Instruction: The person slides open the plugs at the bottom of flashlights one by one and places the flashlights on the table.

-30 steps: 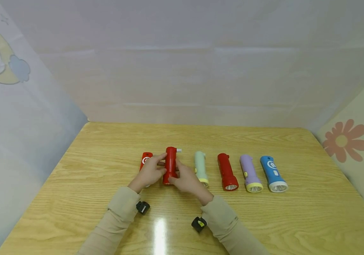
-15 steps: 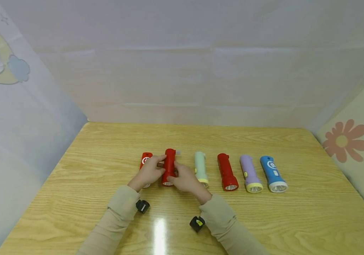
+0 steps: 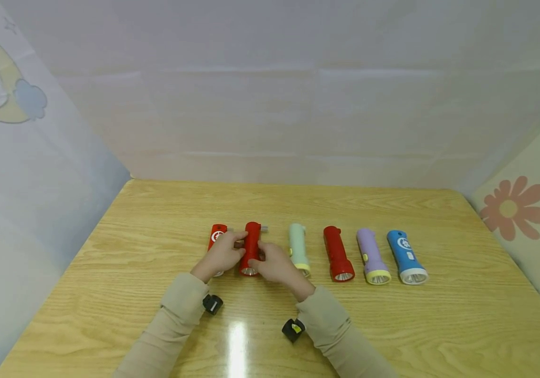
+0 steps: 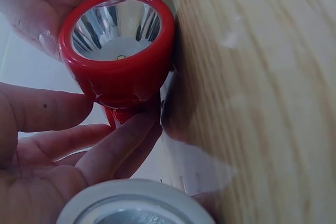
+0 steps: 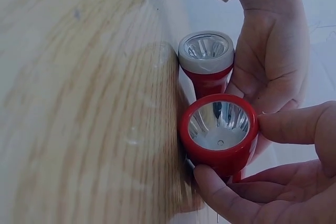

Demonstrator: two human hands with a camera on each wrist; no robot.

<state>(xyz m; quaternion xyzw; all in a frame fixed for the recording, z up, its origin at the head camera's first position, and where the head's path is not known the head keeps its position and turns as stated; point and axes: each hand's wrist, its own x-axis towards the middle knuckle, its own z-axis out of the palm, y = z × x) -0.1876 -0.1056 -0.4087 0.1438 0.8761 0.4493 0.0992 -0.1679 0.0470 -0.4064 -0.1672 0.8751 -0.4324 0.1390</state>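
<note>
A red flashlight lies on the table with its lens facing the person and metal plug prongs sticking out at its far right side. The left hand holds its left side, thumb and fingers against the body below the lens rim. From the right, the right hand grips it, with thumb and fingers at the red head. Under the left hand, partly hidden, lies a red flashlight with a white rim and a white emblem.
To the right, in a row, lie a mint flashlight, another red flashlight, a purple flashlight and a blue flashlight. They rest on a wooden table. A pale cloth hangs behind it.
The held red flashlight has come down slightly toward the person and tipped, so its lens now shows. Both hands have kept their hold; the other flashlights stay in place.
</note>
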